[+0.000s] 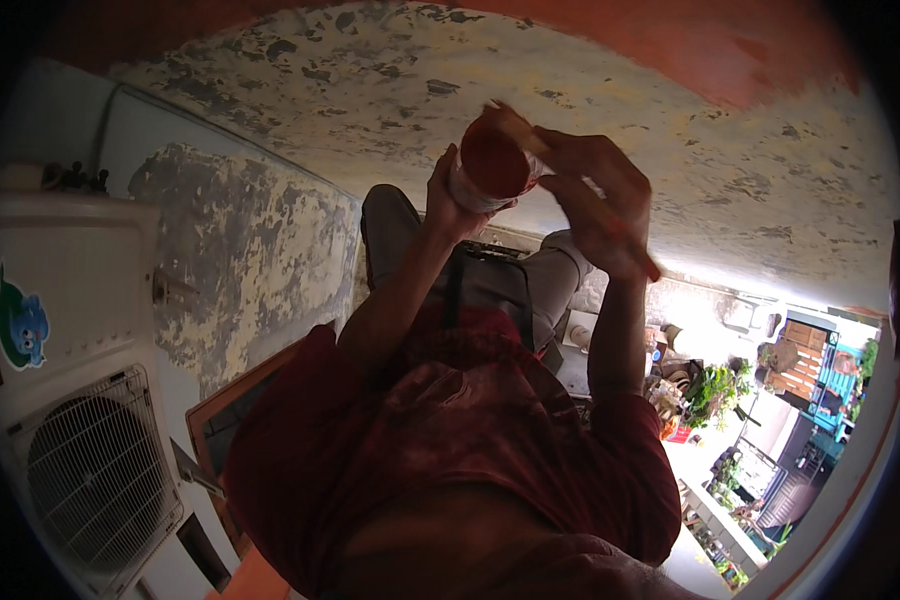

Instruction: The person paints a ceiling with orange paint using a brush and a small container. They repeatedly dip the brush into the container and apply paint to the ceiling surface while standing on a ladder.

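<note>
My left hand [452, 205] is wrapped round a small white tub of red paint [494, 165], its open top tilted into view. In my right hand [598, 190] is a paintbrush [610, 228], gripped by its handle, whose red end shows below my fist. The brush's bristles are at the tub's rim, smeared with red; whether they touch the rim I cannot tell. Just beyond both hands is a wall [370, 90] with peeling, patchy old paint. Red-orange paint [610, 40] covers a band of it along the top of the picture.
An air-conditioner outdoor unit [90, 400] with a round fan grille hangs at the left on a peeling side wall [235, 240]. My bent legs [395, 235] are below the tub. Green plants [715, 395] and a wooden pallet [802, 355] stand far below at the right, in bright light.
</note>
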Action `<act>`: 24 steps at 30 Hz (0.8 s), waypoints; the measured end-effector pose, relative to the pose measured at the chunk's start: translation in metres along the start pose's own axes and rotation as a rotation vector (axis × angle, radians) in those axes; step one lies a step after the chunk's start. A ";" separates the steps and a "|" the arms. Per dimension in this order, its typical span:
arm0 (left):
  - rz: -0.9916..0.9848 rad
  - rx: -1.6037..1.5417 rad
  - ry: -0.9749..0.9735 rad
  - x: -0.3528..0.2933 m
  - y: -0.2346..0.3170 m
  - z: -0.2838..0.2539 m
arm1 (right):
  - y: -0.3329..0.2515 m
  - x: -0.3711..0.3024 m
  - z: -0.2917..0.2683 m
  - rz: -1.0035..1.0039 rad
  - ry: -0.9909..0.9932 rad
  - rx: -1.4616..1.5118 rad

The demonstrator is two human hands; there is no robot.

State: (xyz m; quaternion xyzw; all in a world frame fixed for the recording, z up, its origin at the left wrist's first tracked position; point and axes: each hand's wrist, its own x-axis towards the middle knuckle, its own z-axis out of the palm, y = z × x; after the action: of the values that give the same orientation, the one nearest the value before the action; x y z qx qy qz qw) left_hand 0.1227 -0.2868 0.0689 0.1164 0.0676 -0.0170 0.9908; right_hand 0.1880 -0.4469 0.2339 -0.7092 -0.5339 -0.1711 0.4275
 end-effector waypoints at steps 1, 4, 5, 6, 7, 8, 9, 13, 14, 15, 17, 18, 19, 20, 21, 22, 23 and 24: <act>0.000 -0.013 0.037 -0.001 -0.001 0.004 | -0.001 -0.005 0.000 0.063 0.062 0.026; 0.002 -0.049 0.045 -0.002 -0.002 0.003 | 0.000 -0.016 -0.004 0.413 0.225 0.306; 0.003 -0.060 0.032 -0.002 -0.002 0.000 | -0.001 -0.018 -0.006 0.556 0.274 0.434; 0.000 -0.085 0.002 -0.001 -0.003 -0.004 | -0.005 -0.016 -0.007 0.699 0.307 0.511; -0.003 -0.111 -0.027 0.001 -0.003 -0.008 | -0.004 -0.017 -0.007 0.734 0.326 0.571; -0.004 -0.136 -0.056 0.003 -0.004 -0.012 | -0.001 -0.019 -0.005 0.769 0.343 0.633; -0.007 -0.116 -0.052 0.003 -0.001 -0.008 | 0.001 -0.020 -0.001 0.801 0.362 0.700; 0.059 -0.003 -0.020 0.003 -0.002 0.010 | 0.004 -0.016 0.013 0.846 0.310 0.583; 0.079 0.052 -0.049 0.002 -0.003 0.012 | 0.003 -0.016 0.015 0.849 0.307 0.621; 0.065 0.025 -0.022 0.004 -0.001 0.006 | 0.002 -0.015 0.019 0.841 0.297 0.676; 0.069 -0.003 -0.030 0.001 0.004 0.003 | 0.000 -0.012 0.023 0.843 0.302 0.761; 0.068 -0.032 0.014 -0.001 0.009 0.005 | 0.002 -0.013 0.026 0.670 0.238 0.484; 0.062 -0.073 0.054 -0.003 0.013 0.004 | 0.006 -0.016 0.029 0.492 0.182 0.199; 0.075 -0.044 0.052 -0.006 0.022 0.000 | 0.014 -0.016 0.035 0.595 0.232 0.413; 0.075 -0.026 0.049 -0.009 0.027 -0.003 | 0.019 -0.016 0.038 0.702 0.305 0.612; 0.076 -0.007 0.047 -0.010 0.032 -0.007 | 0.022 -0.013 0.043 0.783 0.353 0.739; 0.103 -0.034 0.049 -0.012 0.039 -0.011 | 0.023 -0.009 0.050 0.816 0.373 0.879; 0.121 -0.069 0.052 -0.016 0.043 -0.011 | 0.023 -0.007 0.055 0.857 0.401 1.010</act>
State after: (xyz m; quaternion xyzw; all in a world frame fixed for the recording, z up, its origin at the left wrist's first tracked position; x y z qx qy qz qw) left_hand 0.1071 -0.2425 0.0703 0.0864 0.0866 0.0484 0.9913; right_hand 0.1943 -0.4095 0.1879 -0.5263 -0.1316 0.1548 0.8256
